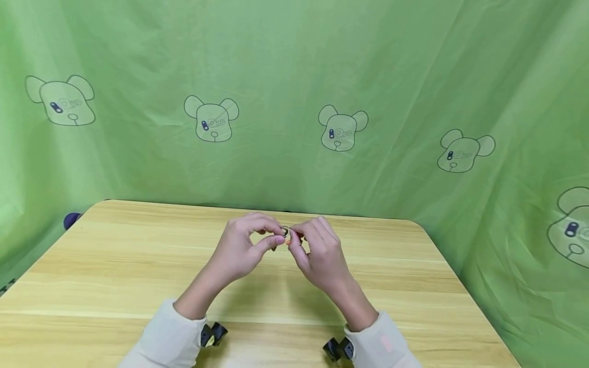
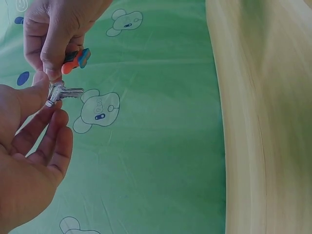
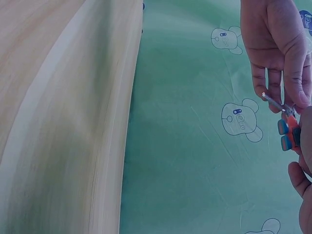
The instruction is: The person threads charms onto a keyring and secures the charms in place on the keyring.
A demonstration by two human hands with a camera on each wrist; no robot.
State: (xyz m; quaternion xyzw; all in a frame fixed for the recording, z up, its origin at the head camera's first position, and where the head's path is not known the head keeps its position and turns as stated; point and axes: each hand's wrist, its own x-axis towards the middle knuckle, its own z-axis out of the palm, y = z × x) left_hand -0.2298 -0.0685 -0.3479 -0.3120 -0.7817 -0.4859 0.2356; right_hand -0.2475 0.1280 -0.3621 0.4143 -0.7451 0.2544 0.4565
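Both hands meet above the table, fingertips close together around a small metal key ring (image 1: pixel 286 231). My left hand (image 1: pixel 244 244) pinches the ring between thumb and forefinger. Silvery keys (image 2: pixel 72 92) stick out from its fingertips in the left wrist view. From the other side my right hand (image 1: pixel 324 253) pinches the ring with thumb and forefinger. An orange and blue charm (image 2: pixel 73 61) hangs by the right fingers, and its blue wheel-like parts show in the right wrist view. The right fingertips partly hide where the charm joins the ring.
A light wood-grain table (image 1: pixel 115 286) with rounded corners lies under the hands. Behind it and along the sides hangs a green curtain (image 1: pixel 276 61) printed with bear heads. A dark purple round object (image 1: pixel 71 220) shows beyond the table's left back corner.
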